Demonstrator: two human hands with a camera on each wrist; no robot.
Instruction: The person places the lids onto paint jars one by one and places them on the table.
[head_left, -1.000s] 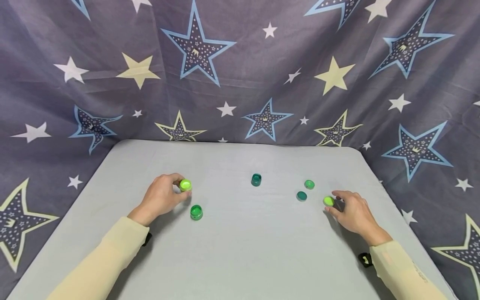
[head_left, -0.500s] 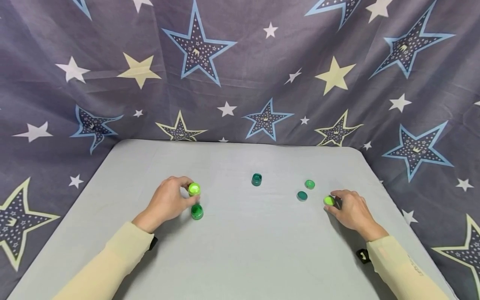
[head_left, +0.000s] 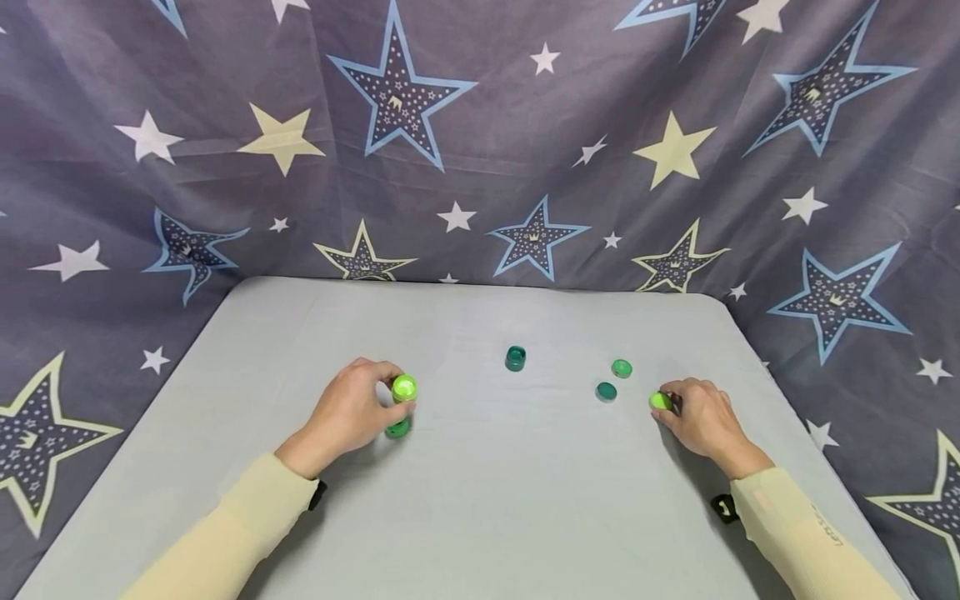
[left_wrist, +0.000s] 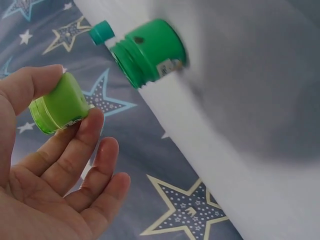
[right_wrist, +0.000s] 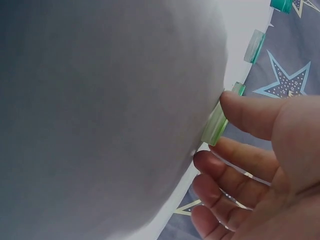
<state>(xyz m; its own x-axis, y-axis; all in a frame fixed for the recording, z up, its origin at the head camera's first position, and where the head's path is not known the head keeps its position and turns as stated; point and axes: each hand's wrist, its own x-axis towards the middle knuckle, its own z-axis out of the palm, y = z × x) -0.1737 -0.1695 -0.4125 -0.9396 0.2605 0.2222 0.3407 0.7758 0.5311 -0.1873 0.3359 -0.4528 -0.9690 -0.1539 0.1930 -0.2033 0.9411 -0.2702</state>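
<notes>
Held lime jar aloft near green jar in curled left hand, by its sides, presumably sparing the mouth. Pinched lime lid edgewise in right hand, near teal lid. Saw teal jar beyond.

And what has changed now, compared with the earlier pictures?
The left hand carried the lime jar rightward and slightly down in the head view, partly hiding the green jar. The right hand stayed at the lime lid; the teal jar, teal lid and green lid stayed put.
</notes>
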